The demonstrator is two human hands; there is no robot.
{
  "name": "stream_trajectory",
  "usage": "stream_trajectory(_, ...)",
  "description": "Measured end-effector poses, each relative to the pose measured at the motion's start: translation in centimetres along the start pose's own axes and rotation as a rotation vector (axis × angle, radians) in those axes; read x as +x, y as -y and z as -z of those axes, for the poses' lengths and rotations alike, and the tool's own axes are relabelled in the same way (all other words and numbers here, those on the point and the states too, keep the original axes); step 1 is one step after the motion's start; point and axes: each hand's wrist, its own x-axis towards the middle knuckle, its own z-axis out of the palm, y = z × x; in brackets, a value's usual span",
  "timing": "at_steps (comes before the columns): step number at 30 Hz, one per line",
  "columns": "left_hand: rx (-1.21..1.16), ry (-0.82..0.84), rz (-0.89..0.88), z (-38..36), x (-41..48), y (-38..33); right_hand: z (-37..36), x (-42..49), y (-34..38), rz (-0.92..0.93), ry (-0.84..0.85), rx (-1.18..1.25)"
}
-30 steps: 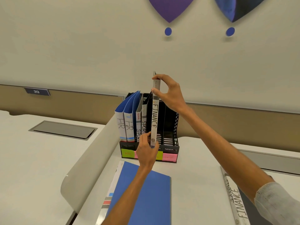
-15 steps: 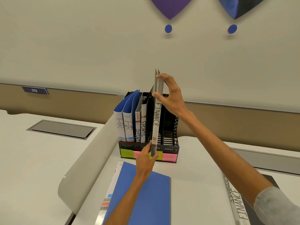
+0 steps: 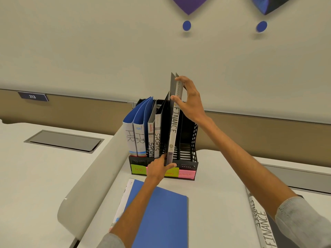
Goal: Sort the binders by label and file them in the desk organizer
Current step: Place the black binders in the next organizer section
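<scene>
R hand (image 3: 192, 102) grip is closed on the top of the FINANCE binder (image 3: 173, 133): thumb on the spine's front, fingers over the top edge. L hand (image 3: 159, 170) grip pinches the same binder's bottom end, thumb below, index alongside. The binder stands near-vertical at frame centre. Its lower end is at the front lip of the black desk organizer (image 3: 189, 158), in line w/ the 3rd slot from frame left. Can't tell if it's seated inside.

Left of it in the organizer: 2 HR binders (image 3: 139, 138), then 2 SPORTS binders (image 3: 157, 140), all spine-out. On the organizer's front: green note (image 3: 138, 170) reading HR, yellow note (image 3: 172, 173) partly behind my L hand, pink note (image 3: 187, 174) at right. Text on those 2 is too faint to read.

On the white worktop (image 3: 215, 203), below centre, a blue binder (image 3: 161, 215) lies flat under my L forearm. At lower right a 2nd FINANCE binder (image 3: 261, 222) lies flat, spine showing. Upper left: plate (image 3: 32, 96) w/ 213.
</scene>
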Motion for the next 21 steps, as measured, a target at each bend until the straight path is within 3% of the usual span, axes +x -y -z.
stream_trajectory(4,0.103,-0.003,0.005,0.4,0.7,-0.1,0.0,0.9,-1.0,-0.070,0.002,-0.010)
stream_trajectory(10,-0.168,0.198,-0.027,1.3,0.9,1.5,-0.9,1.4,-1.3,-0.061,0.002,0.001)
stream_trajectory(16,-0.062,-0.019,0.005,1.0,0.6,1.2,-1.6,1.4,-1.1,-0.037,0.009,0.017)
stream_trajectory(21,-0.254,-0.191,0.139,0.8,1.2,0.4,-2.0,1.0,-1.1,0.005,0.046,0.010)
